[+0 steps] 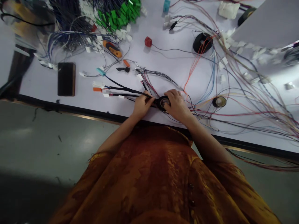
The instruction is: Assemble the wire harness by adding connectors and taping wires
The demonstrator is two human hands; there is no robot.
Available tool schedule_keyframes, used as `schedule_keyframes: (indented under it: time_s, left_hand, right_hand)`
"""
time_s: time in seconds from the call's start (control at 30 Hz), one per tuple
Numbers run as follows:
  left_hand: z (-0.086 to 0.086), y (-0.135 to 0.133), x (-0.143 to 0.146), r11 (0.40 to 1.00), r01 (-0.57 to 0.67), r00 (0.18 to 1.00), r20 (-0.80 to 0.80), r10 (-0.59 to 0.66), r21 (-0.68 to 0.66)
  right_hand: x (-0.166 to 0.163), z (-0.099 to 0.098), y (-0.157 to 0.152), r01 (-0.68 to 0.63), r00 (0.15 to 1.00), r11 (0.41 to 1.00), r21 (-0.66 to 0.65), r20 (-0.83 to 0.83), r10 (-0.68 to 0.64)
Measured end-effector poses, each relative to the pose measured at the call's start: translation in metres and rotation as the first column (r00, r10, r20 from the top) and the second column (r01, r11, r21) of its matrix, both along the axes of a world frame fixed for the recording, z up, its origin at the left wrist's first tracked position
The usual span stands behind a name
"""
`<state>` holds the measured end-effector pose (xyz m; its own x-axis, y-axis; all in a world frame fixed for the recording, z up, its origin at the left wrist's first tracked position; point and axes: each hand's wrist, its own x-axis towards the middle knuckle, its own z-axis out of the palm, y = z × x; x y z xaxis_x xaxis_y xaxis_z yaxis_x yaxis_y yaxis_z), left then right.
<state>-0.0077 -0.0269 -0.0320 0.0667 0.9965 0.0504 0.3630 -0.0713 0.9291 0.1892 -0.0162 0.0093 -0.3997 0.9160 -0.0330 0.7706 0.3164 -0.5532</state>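
My left hand (141,105) pinches a black-wrapped wire bundle (126,90) near the table's front edge. Fingers of my right hand (177,104) close around a roll of black tape (161,102), the thumb at its core. The roll sits against the bundle, just right of my left fingertips. Leftward from my left hand the bundle splits into branches, which end in a light-blue connector (101,71), an orange connector (97,89) and white connectors (106,95). To the right, loose coloured wires (224,113) run out past my right hand.
A dark phone-like slab (66,79) lies at the left. Behind are an orange-and-black cutter (112,49), a heap of green connectors (119,15) and a red connector (148,41). Two more tape rolls, a black one (202,43) and a smaller one (219,101), lie among wires at right.
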Motion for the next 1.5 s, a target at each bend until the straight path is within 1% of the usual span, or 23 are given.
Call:
schedule_keyframes:
  time_s: [0.1, 0.23, 0.33, 0.43, 0.47, 0.53, 0.6, 0.63, 0.67, 0.7, 0.73, 0.83, 0.9, 0.97, 1.03, 1.07, 1.1, 1.17, 1.23, 1.3, 1.4, 1.43, 1.5]
  left_hand:
    - [0.000, 0.000, -0.004, 0.997, 0.065, 0.996, 0.063, -0.062, -0.048]
    - [0.002, -0.003, -0.005, 1.000, 0.013, 0.999, 0.040, -0.012, -0.013]
    - [0.002, -0.005, -0.002, 1.000, 0.001, 0.999, 0.051, -0.001, -0.009]
    - [0.000, -0.004, 0.000, 1.000, 0.010, 0.998, 0.063, -0.009, -0.011]
    - [-0.001, -0.003, 0.000, 1.000, -0.001, 0.999, 0.047, 0.000, 0.007]
    - [-0.003, 0.001, 0.000, 0.999, -0.039, 0.999, 0.013, 0.039, 0.036]
    - [-0.003, 0.004, -0.001, 0.998, -0.055, 0.998, 0.015, 0.054, 0.025]
    - [-0.003, 0.005, -0.003, 0.999, -0.032, 0.999, 0.036, 0.031, 0.007]
    - [-0.001, 0.005, -0.005, 1.000, 0.013, 0.998, 0.069, -0.012, -0.012]
    - [0.000, 0.005, -0.007, 0.997, 0.068, 0.992, 0.104, -0.065, -0.024]
    - [0.002, 0.005, -0.009, 0.992, 0.123, 0.984, 0.131, -0.119, -0.023]
    - [0.007, 0.001, -0.017, 0.983, 0.184, 0.967, 0.180, -0.182, 0.004]
    - [0.008, -0.002, -0.021, 0.990, 0.137, 0.969, 0.206, -0.138, 0.017]
    - [0.009, -0.004, -0.024, 0.997, 0.077, 0.965, 0.251, -0.077, 0.008]
    - [0.009, -0.006, -0.025, 1.000, 0.028, 0.959, 0.282, -0.024, -0.011]
    - [0.009, -0.006, -0.025, 1.000, 0.007, 0.957, 0.290, 0.000, -0.023]
    - [0.008, -0.006, -0.023, 0.999, -0.017, 0.955, 0.295, 0.028, -0.038]
    - [0.006, -0.006, -0.020, 0.994, -0.085, 0.947, 0.303, 0.102, -0.069]
    - [0.004, -0.006, -0.016, 0.977, -0.182, 0.933, 0.296, 0.207, -0.110]
    - [0.007, -0.007, -0.015, 0.951, -0.262, 0.923, 0.246, 0.296, -0.163]
    - [0.026, -0.010, -0.023, 0.957, -0.192, 0.973, 0.089, 0.215, -0.217]
    - [0.034, -0.010, -0.027, 0.971, -0.151, 0.988, 0.009, 0.155, -0.185]
    - [0.047, -0.009, -0.035, 0.996, -0.087, 0.976, -0.200, 0.085, -0.005]
  right_hand:
    - [-0.014, 0.007, -0.002, -0.106, 0.989, 0.994, 0.032, 0.103, 0.102]
    - [-0.019, 0.009, 0.006, -0.212, 0.962, 0.977, -0.024, 0.172, 0.213]
    - [-0.016, 0.008, 0.015, -0.262, 0.939, 0.965, 0.013, 0.232, 0.252]
    - [-0.024, 0.012, 0.005, -0.344, 0.901, 0.936, 0.070, 0.304, 0.308]
    - [-0.029, 0.016, -0.004, -0.408, 0.881, 0.908, 0.090, 0.299, 0.367]
    - [-0.041, 0.023, -0.023, -0.581, 0.808, 0.804, 0.128, 0.214, 0.550]
    - [-0.045, 0.027, -0.028, -0.644, 0.765, 0.746, 0.171, 0.112, 0.634]
    - [-0.042, 0.027, -0.020, -0.569, 0.822, 0.804, 0.172, 0.082, 0.564]
    - [-0.036, 0.026, -0.006, -0.400, 0.915, 0.902, 0.162, 0.116, 0.385]
    - [-0.027, 0.022, 0.015, -0.255, 0.962, 0.954, 0.161, 0.144, 0.233]
    - [-0.015, 0.018, 0.040, -0.117, 0.983, 0.979, 0.168, 0.163, 0.089]
    - [0.017, 0.002, 0.105, 0.155, 0.960, 0.973, 0.173, 0.207, -0.190]
    - [0.023, -0.005, 0.119, 0.242, 0.945, 0.944, 0.224, 0.165, -0.281]
    - [0.013, -0.008, 0.104, 0.160, 0.983, 0.962, 0.220, 0.048, -0.175]
    - [-0.006, -0.011, 0.070, -0.048, 0.997, 0.990, 0.129, -0.061, 0.056]
    - [-0.016, -0.012, 0.052, -0.120, 0.989, 0.989, 0.088, -0.074, 0.127]
    - [-0.026, -0.013, 0.035, -0.140, 0.987, 0.988, 0.067, -0.070, 0.144]
    - [-0.040, -0.015, 0.010, -0.090, 0.996, 0.992, 0.087, 0.002, 0.090]
    - [-0.046, -0.017, -0.002, -0.077, 0.993, 0.990, 0.122, 0.102, 0.065]
    - [-0.045, -0.020, -0.003, -0.141, 0.975, 0.981, 0.133, 0.191, 0.114]
    - [-0.044, -0.025, 0.000, -0.218, 0.949, 0.967, 0.133, 0.260, 0.178]
    - [-0.045, -0.026, 0.000, -0.229, 0.946, 0.965, 0.128, 0.265, 0.189]
    - [-0.049, -0.024, -0.001, -0.228, 0.949, 0.967, 0.115, 0.249, 0.194]
